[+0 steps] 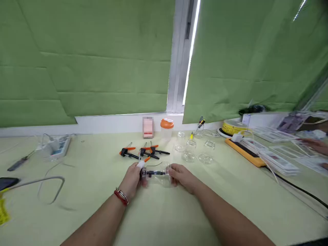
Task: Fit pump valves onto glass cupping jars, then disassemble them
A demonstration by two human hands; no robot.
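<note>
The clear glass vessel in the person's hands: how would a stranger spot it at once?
On the pale yellow-green table below the green window coverings, look near the middle. The clear glass vessel is between the left hand and the right hand. Unlike the three clear glasses standing behind it, it lies sideways, with a black bar showing through.

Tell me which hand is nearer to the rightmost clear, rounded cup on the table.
Right. The right hand is nearer the camera than that cup and left of it; the left hand is farther left, across the clear, rounded vessel.
</note>
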